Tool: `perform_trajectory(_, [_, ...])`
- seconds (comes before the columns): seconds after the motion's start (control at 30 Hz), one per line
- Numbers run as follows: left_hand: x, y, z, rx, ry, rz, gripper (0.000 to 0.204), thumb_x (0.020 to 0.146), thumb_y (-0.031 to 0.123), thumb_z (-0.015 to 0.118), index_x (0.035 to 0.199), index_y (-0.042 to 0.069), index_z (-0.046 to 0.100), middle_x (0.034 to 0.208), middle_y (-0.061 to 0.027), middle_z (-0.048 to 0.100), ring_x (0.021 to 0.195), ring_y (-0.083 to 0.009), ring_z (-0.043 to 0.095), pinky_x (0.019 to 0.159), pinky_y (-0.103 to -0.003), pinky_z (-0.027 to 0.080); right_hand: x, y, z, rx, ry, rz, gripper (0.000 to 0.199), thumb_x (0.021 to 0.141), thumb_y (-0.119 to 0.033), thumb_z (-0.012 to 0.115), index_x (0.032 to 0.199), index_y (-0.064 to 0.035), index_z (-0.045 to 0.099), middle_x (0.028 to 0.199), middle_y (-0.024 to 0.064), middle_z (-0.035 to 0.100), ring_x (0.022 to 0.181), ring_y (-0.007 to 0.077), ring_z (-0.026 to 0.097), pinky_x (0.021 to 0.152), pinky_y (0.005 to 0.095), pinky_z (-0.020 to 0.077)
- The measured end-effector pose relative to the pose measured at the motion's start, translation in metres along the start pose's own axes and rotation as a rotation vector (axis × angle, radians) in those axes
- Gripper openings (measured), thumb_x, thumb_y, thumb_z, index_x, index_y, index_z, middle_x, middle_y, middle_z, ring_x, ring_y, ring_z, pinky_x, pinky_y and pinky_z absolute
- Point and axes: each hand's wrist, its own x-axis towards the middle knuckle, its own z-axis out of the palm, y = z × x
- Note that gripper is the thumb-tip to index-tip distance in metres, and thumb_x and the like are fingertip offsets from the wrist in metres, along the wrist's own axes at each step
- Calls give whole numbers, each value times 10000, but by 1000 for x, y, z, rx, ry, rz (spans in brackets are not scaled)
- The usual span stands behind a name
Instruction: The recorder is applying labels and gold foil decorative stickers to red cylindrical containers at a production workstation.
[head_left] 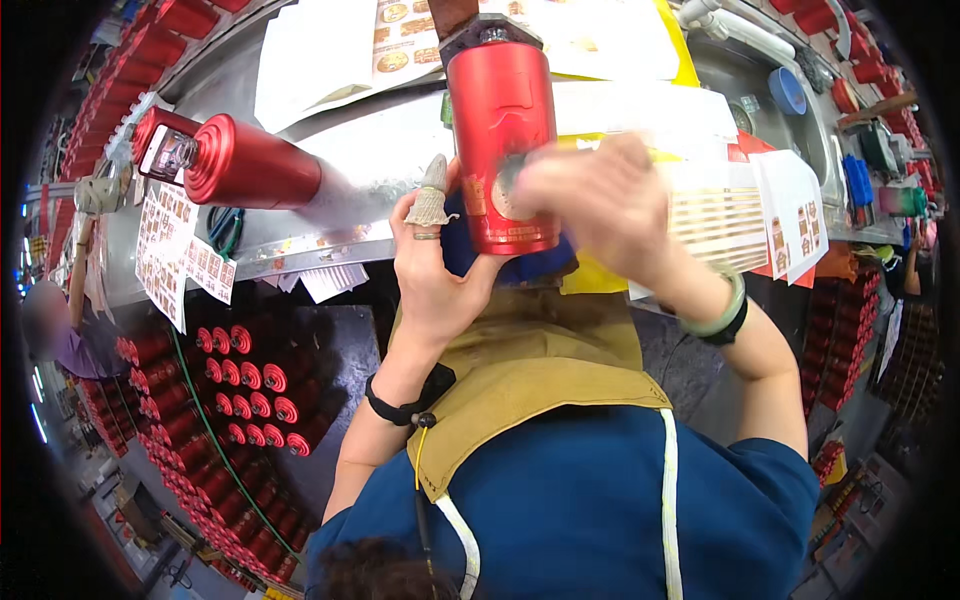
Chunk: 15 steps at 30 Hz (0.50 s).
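Observation:
A glossy red bottle [503, 110] lies before me with its neck away from me and its base toward my apron. Around its lower left side is my left hand [440, 275], thumb by the base. One finger of that hand wears a pale cloth finger cover [433, 195]. Over the bottle's lower right side is my right hand [610, 200], its fingers smeared by motion. At those fingertips, a small dark patch shows beside a round light-coloured label [508, 198] on the bottle. Whether the fingers hold anything is not clear.
Another red bottle [262, 165] lies on the metal worktop at left, near green-handled scissors [226, 230]. Printed sheets [345, 40] cover the far side, and striped paper [715, 217] lies at right. Several red bottles [250, 390] stand low at left. A blue bowl [787, 92] sits far right.

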Motion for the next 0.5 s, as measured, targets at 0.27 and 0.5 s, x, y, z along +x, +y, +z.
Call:
perform_trajectory(0.27, [-3, 4, -3, 131, 120, 282, 615, 710, 111, 925, 1271, 0, 701, 1321, -148, 694, 1211, -345, 635, 1008, -437, 502, -37, 7, -27, 154, 144, 432, 233, 833, -21, 814, 1050, -37, 730, 916, 70, 728, 782, 201, 659, 722, 302, 520])
perform_trajectory(0.5, [-13, -9, 10, 158, 230, 347, 427, 706, 66, 921, 1108, 29, 783, 1216, -135, 757, 1096, -311, 713, 922, -415, 560, -57, 0, -16, 127, 209, 657, 215, 861, 28, 780, 1063, -25, 726, 948, 48, 714, 807, 165, 667, 709, 292, 510])
